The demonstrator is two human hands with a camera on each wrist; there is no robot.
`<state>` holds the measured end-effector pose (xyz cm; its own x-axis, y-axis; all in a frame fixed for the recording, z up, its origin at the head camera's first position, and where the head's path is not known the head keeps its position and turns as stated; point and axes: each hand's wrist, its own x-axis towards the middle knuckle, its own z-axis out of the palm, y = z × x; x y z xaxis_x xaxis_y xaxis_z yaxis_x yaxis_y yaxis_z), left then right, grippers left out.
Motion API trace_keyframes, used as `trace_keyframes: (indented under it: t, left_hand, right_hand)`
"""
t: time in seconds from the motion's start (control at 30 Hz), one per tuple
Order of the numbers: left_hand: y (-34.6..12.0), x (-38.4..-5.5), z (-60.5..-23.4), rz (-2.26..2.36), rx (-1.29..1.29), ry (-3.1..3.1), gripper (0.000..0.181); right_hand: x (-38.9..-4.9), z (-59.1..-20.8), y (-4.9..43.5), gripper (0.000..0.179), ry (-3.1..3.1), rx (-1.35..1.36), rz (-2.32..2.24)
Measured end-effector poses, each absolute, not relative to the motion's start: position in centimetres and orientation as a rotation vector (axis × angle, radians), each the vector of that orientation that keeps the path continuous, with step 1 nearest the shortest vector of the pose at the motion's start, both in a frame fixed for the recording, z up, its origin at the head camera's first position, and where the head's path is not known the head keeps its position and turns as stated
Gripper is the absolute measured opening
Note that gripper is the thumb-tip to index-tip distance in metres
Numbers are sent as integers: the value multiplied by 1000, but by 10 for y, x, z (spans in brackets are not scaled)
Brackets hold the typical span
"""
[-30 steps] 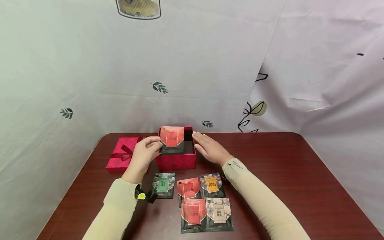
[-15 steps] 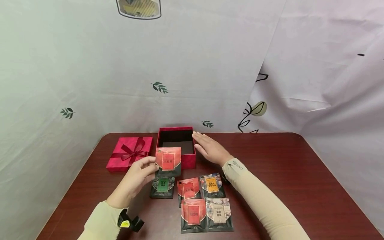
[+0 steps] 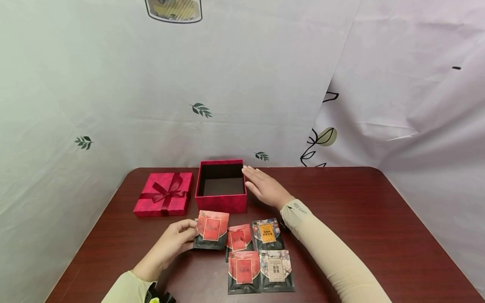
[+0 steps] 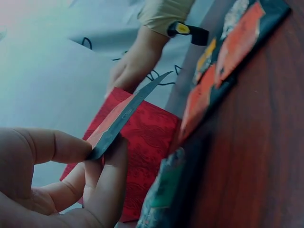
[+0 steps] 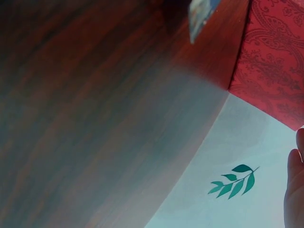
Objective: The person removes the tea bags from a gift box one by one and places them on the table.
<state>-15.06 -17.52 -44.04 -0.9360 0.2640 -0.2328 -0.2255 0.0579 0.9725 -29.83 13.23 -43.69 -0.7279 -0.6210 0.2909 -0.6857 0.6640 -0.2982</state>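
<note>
My left hand [image 3: 172, 244] pinches a red-and-black tea sachet [image 3: 212, 229] by its left edge, between thumb and fingers. In the left wrist view the held sachet [image 4: 116, 121] is seen nearly edge-on, above the table. Below it lies a green-labelled sachet [image 4: 164, 183], hidden behind the held one in the head view. My right hand [image 3: 267, 187] has its fingers straight, fingertips at the right rim of the open red gift box [image 3: 221, 204]. The box's dark inside shows a bare bottom.
Two red sachets [image 3: 244, 271], an orange-labelled sachet [image 3: 268, 233] and a cream-labelled sachet [image 3: 276, 269] lie in front of the box. Left of the box sits its red lid [image 3: 149, 205] with a ribbon bow. A printed cloth [image 3: 242, 84] hangs behind the dark wooden table [image 3: 363, 219].
My left hand has brought the red sachet from over the box's opening toward me and down, over the green-labelled sachet. The right hand has stayed at the box's rim.
</note>
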Motion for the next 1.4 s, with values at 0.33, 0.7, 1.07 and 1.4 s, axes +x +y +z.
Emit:
trace_keyframes:
  t: [0.33, 0.7, 1.07, 1.4]
  left_hand:
    - [-175, -142, -450, 1782, 86, 2138, 17]
    - [-177, -132, -451, 1485, 223, 2380, 6]
    - [-185, -126, -449, 1370, 308, 2348, 14]
    - [-190, -122, -451, 1335, 334, 2272, 13]
  right_hand:
    - [-299, -438, 133, 55, -2694, 1099, 585]
    - [-300, -438, 133, 56, -2700, 1096, 592]
    - [-300, -437, 134, 56, -2697, 1092, 584]
    - [-300, -437, 133, 56, -2710, 1091, 587]
